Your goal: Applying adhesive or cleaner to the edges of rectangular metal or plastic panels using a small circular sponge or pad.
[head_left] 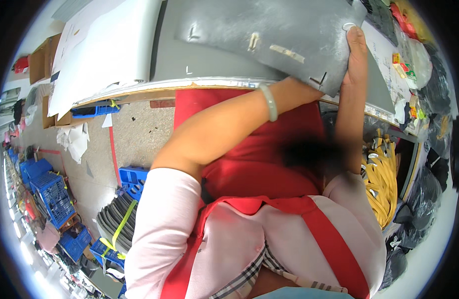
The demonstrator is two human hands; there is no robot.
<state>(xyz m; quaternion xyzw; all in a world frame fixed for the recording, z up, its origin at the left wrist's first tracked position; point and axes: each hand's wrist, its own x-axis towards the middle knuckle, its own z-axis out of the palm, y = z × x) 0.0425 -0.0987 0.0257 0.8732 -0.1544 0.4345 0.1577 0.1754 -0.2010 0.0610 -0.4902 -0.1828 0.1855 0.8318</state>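
A stiff dark grey panel (269, 35) with scuffed patches, small slots and corner-shaped cuts is tilted up over the table's front edge. Its right edge is gripped by my right hand (356, 52), thumb on top near a small white oval, with the other fingers hidden behind. My left arm, with a pale green bangle, crosses to the right. Only the back part of my left hand (304, 91) shows at the panel's lower edge; its fingers are hidden beneath. Under the panel, a larger grey sheet (209, 67) lies flat on the table.
White sheets (105, 45) cover the table's left side. Yellow strips (381, 179) hang in a bundle at right, near black plastic bags (421, 199). Blue crates (52, 197) and a tied bundle of dark strips (115, 222) stand at left. Cardboard boxes (42, 60) are farther back.
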